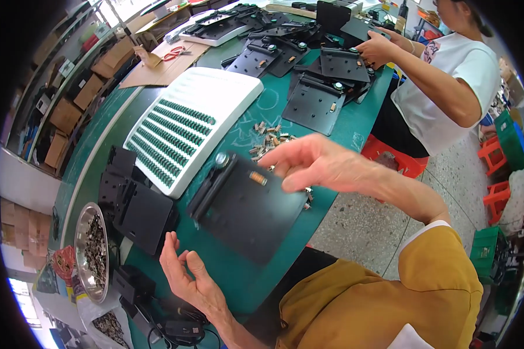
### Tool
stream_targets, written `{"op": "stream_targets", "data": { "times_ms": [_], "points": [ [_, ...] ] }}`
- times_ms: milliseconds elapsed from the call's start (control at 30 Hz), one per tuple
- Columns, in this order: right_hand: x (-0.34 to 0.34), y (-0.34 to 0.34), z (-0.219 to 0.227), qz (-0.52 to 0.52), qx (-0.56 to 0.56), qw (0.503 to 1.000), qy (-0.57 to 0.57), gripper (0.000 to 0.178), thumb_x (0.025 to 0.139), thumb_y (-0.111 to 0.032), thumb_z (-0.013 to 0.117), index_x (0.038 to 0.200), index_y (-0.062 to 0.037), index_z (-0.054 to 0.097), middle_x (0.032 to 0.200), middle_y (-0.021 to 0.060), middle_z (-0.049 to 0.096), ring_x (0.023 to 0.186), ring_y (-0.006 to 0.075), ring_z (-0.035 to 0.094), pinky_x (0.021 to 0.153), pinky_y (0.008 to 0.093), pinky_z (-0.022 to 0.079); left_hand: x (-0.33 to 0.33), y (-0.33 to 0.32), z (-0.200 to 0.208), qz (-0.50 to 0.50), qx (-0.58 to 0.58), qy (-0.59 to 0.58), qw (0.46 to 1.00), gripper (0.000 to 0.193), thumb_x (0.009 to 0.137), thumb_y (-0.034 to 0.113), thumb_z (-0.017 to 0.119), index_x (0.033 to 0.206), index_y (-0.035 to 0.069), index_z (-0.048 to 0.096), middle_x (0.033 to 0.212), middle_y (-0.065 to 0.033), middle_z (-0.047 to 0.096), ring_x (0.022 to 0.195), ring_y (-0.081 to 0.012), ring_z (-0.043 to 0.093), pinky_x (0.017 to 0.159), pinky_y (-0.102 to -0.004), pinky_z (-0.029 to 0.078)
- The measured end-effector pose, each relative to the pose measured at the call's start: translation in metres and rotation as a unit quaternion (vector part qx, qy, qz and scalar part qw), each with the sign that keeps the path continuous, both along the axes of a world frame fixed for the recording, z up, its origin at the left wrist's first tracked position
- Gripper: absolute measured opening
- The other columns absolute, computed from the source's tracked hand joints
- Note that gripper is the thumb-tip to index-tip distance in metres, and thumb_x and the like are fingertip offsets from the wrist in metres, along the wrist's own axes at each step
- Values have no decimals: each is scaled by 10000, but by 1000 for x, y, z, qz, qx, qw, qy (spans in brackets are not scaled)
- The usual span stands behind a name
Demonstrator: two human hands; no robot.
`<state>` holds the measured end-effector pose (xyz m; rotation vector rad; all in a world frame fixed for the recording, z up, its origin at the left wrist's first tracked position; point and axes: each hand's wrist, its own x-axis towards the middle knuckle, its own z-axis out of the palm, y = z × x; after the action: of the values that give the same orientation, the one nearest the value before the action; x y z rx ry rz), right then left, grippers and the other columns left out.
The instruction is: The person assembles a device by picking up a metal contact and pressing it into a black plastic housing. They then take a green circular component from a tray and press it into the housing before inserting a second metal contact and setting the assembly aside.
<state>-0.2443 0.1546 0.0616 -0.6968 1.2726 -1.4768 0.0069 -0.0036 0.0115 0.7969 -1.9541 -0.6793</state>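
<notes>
Nearest, we have our left grip [192, 282] half spread and bare-palmed, on the near side of the white tray [244, 87]. Just beyond it, the black plate [244, 224] is close to the tray's near right edge, and our right grip [320, 166] curls over the plate's far corner; we cannot tell whether its fingers hold anything. Nearer than the tray and to its left, we see a metal bowl [81, 256] of small parts. Right of the tray, loose metal pieces [268, 139] dot our chalk-marked green worktop [275, 93] and the speckled floor [355, 232] shows. Past the tray, we see piled black plates [314, 107], a co-worker [448, 87] to its right, and shelved brown cartons [66, 116] to its left
</notes>
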Motion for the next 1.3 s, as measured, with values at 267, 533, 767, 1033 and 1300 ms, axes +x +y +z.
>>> {"op": "stream_targets", "data": {
  "times_ms": [267,533,767,1033,1300],
  "points": [
    [-85,51,26,-256,-38,948,186,442,850,-35,698,1287,-5,633,994,55,696,873,109,646,769,270,529,-1,2,-3,-22,25,-16,999,390,1015,251,593,1328,18,596,1248,-106,625,1037,-231,604,773,-316,503],
    [-182,86,19,-387,-33,900,197,444,854,1,717,1285,13,612,1063,90,701,978,164,685,871,313,570,-4,5,-1,-34,29,-38,998,363,1008,197,590,1315,5,596,1232,-115,624,996,-225,613,759,-322,508],
    [-229,91,4,-446,40,873,191,464,826,3,754,1267,14,611,1039,86,705,942,174,687,845,330,566,-5,8,1,-45,40,-53,997,339,986,135,597,1294,-7,603,1187,-122,624,963,-224,623,766,-330,513],
    [-256,103,-15,-439,54,872,208,418,823,-9,756,1226,-13,641,1002,74,701,908,145,675,823,308,553,-7,12,5,-52,55,-59,995,341,940,19,607,1279,-10,614,1162,-118,630,935,-217,624,765,-327,517],
    [-237,100,-21,-468,126,827,286,381,852,-152,756,1209,-57,667,953,31,688,817,129,624,710,258,472,-9,14,2,-70,48,-66,994,355,909,-32,620,1262,-2,635,1153,-114,639,896,-208,633,757,-320,521]
  ]
}}
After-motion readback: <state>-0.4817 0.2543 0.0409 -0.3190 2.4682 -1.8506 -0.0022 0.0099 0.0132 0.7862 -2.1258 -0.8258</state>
